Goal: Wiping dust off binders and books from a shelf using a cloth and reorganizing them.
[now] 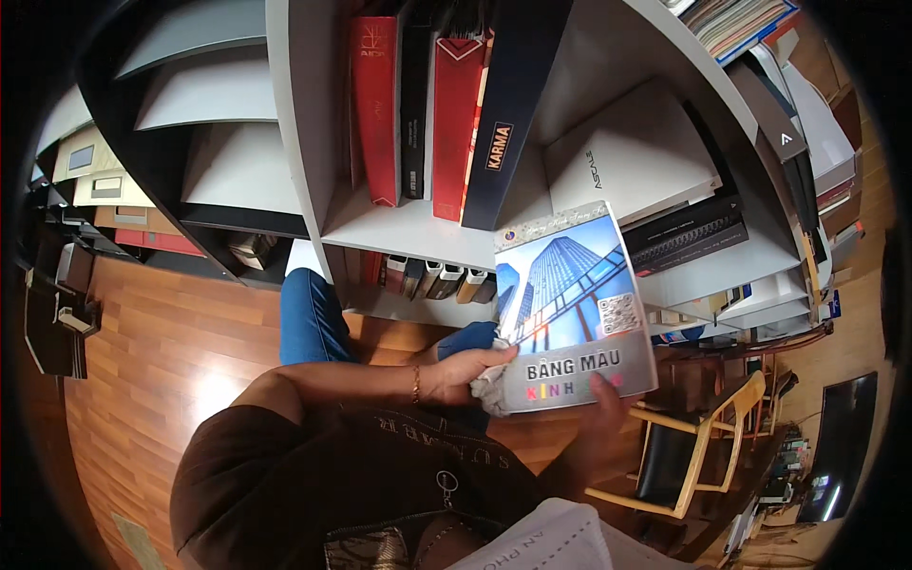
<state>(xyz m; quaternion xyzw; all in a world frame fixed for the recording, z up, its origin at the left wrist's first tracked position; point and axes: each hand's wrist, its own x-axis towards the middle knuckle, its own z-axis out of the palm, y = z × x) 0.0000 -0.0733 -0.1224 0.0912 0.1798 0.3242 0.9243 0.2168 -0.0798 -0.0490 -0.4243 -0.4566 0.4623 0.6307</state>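
A thick catalogue (567, 275) with blue skyscrapers on its cover and a grey lower band is held up, tilted, before the bookshelf. My left hand (465, 373) grips its lower left edge, thumb on the cover. Bunched in that same hand, against the catalogue's corner, is a whitish cloth (490, 389). My right hand (606, 407) is closed at the catalogue's lower right, fingertips over the front cover; its remaining fingers are hard to make out. Right behind the catalogue, a large grey-white binder (632, 152) lies in the shelf on top of dark spiral-bound books (684, 237).
Red binders (375, 104) and a tall dark binder (513, 114) stand upright in the grey bookshelf (408, 228). Smaller books (442, 282) line the shelf below. To the right is a wooden chair (679, 465) with a black seat. Pale shelves (214, 95) rise at the left over wooden flooring (180, 332).
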